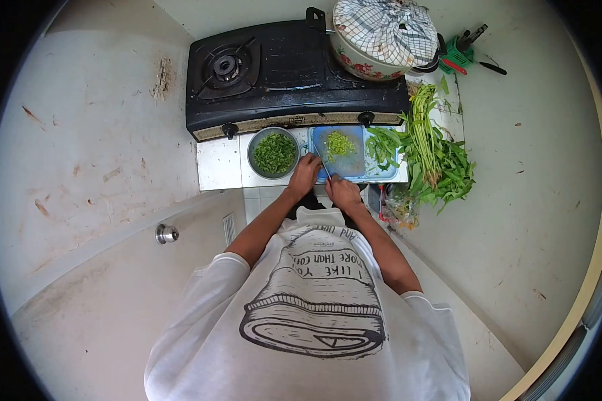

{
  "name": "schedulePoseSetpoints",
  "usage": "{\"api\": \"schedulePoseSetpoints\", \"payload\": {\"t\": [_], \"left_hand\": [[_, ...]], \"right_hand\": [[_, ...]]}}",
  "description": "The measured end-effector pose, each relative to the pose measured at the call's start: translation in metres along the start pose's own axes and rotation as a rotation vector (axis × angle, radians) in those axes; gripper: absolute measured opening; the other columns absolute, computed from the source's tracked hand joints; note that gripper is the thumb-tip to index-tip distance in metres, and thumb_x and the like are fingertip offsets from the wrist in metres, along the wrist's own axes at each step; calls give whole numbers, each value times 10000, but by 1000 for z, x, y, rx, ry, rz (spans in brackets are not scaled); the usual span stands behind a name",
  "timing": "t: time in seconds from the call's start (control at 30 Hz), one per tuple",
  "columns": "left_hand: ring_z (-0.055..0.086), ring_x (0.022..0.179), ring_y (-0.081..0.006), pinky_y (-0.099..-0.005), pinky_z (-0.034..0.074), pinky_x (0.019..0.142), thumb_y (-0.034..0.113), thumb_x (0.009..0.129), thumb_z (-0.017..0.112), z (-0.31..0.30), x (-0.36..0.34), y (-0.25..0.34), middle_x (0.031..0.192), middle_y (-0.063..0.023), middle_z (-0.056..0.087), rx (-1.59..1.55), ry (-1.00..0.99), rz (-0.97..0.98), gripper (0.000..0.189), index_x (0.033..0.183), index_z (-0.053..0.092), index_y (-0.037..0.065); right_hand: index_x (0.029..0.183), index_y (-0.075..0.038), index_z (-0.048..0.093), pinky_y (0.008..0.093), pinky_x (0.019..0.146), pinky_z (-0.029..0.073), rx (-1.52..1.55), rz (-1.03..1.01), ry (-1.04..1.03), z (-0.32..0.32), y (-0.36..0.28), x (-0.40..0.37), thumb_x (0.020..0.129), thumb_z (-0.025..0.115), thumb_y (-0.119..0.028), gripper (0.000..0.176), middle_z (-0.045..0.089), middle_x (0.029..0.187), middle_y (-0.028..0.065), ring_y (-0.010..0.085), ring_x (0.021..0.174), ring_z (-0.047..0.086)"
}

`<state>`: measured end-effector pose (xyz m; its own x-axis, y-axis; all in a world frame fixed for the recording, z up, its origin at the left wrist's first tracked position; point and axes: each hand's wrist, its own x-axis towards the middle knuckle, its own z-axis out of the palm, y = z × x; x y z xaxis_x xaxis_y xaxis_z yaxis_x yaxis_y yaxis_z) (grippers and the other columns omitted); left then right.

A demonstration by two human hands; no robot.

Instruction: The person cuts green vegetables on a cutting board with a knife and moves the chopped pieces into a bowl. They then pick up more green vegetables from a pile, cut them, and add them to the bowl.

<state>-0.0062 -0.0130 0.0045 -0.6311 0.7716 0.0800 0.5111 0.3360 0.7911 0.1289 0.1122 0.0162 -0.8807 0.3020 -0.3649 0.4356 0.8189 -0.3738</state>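
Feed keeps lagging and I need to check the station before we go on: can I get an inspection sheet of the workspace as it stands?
Surface: small white tiled counter in front of a black two-burner gas stove.
Job's things: blue plastic cutting board bearing a pile of chopped greens; thin knife; round metal bowl of chopped greens beside it; bunch of long leafy green stems opposite.
Clutter: crumpled plastic wrapper; green holder with tools.
Grips: left hand at the board's near corner, grip unclear; right hand seems closed on the knife.
Cables: nothing seen.
Surroundings: flowered pot under a checked cloth; metal door knob.
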Motion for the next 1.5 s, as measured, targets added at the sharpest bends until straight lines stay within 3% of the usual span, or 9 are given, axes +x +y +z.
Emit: {"api": "schedulePoseSetpoints", "payload": {"t": [0.4, 0.5, 1.0, 1.2, 1.5], "left_hand": [[623, 880, -430, -509, 524, 793, -3, 922, 628, 6, -3, -1, 956, -209, 589, -11, 53, -35, 67, 989, 626, -11], [623, 927, -434, -511, 524, 797, -15, 930, 612, 5, -4, -2, 996, -221, 588, -19, 29, -47, 118, 1043, 645, -13], [643, 988, -393, -466, 535, 878, 39, 931, 649, -8, -7, -11, 1062, -167, 630, 8, -45, 62, 137, 1056, 670, -13], [625, 940, -401, -490, 516, 826, -29, 899, 624, -3, -7, 0, 965, -176, 603, -64, 34, -59, 83, 968, 656, 4], [616, 888, -414, -499, 510, 784, -80, 833, 607, 4, -1, -4, 887, -184, 589, -35, 55, -23, 109, 893, 640, 5]], "right_hand": [[1021, 32, 626, 566, 707, 585, -13, 6, 1, -1, -1, -4, 1059, 490, -397, 452, 712, 765, 287, 479, 731, 721], [1017, 33, 625, 564, 708, 584, 2, 5, -6, 0, 1, -9, 1061, 486, -398, 455, 713, 770, 286, 477, 744, 722], [1012, 29, 630, 568, 714, 586, 46, 24, 7, 3, -1, -7, 1061, 484, -402, 457, 709, 780, 298, 475, 767, 726], [1016, 16, 633, 568, 706, 587, 17, 25, 10, 4, 0, -6, 1056, 491, -405, 446, 708, 765, 288, 468, 751, 725], [999, 13, 629, 557, 694, 588, -21, 26, 36, 1, 0, -5, 1050, 502, -402, 437, 710, 754, 280, 462, 734, 726]]}}
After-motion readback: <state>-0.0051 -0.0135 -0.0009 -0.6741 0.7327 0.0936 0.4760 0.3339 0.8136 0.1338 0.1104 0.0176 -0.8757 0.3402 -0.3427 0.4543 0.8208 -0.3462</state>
